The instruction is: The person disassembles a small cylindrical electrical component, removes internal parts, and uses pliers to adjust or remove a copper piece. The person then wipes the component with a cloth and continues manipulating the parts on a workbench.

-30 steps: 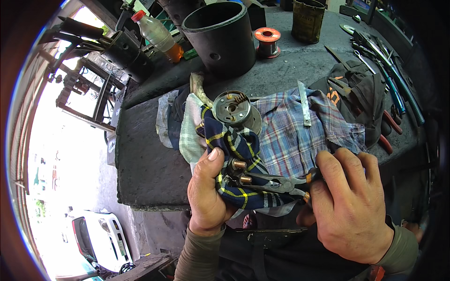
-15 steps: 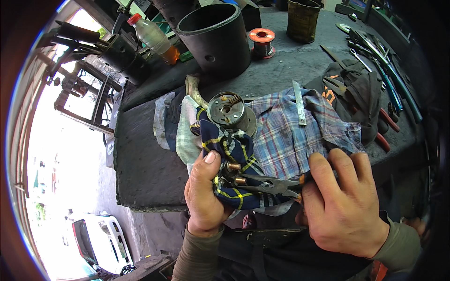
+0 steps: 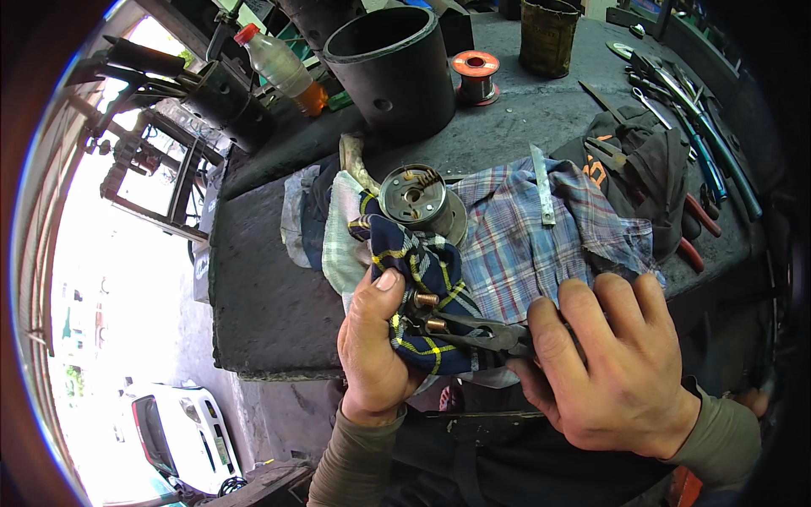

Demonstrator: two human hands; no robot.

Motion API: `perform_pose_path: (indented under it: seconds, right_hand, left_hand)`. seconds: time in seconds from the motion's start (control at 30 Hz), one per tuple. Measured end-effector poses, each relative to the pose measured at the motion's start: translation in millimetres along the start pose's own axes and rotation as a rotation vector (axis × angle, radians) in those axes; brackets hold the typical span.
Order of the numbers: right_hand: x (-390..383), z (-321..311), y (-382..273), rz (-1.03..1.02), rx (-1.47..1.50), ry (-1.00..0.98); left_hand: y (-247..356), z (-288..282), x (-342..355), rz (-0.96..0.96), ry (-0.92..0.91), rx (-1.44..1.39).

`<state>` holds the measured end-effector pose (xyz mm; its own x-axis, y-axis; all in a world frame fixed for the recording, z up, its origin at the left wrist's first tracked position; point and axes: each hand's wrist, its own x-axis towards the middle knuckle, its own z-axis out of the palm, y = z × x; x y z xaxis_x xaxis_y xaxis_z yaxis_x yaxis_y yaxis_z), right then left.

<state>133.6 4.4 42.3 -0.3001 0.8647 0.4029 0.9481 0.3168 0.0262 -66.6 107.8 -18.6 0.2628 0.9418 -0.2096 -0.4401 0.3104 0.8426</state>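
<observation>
My left hand [image 3: 370, 346] grips a navy-and-yellow plaid cloth [image 3: 405, 253], which wraps a small part with two threaded copper-coloured studs [image 3: 427, 300]. My right hand [image 3: 604, 363] is closed on metal pliers [image 3: 498, 336]; their jaws reach in beside the lower stud, and their handles are mostly under my fingers. Just above the bundle lies a round metal housing [image 3: 404, 198] with springs inside, on a wider flange. A light blue plaid cloth [image 3: 515, 245] spreads to the right, with a flat metal strip [image 3: 541, 186] on it.
At the bench [image 3: 253, 296] back stand a black cylinder [image 3: 389, 89], a plastic bottle [image 3: 287, 76], a wire spool [image 3: 476, 80], a grimy can [image 3: 547, 42] and a tool holder [image 3: 224, 106]. Several tools [image 3: 710, 160] and a dark bag [image 3: 642, 169] lie right. A white car [image 3: 186, 435] shows lower left.
My right hand has moved slightly left along the pliers, its fingers now covering more of the handles. My left hand still grips the cloth in about the same place.
</observation>
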Motion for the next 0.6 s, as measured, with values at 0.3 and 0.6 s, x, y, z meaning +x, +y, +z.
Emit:
perform_pose_path:
  seconds: [0.3,0.6]
  right_hand:
    - [0.7,1.1,-2.9,0.028,0.026,-0.047]
    - [1.0,0.7,-4.0,0.05,0.074,-0.074]
  left_hand:
    - [-2.2,-5.2,2.5,0.008,-0.024,-0.101]
    - [1.9,-0.8,-1.0,-0.007,-0.014,0.013]
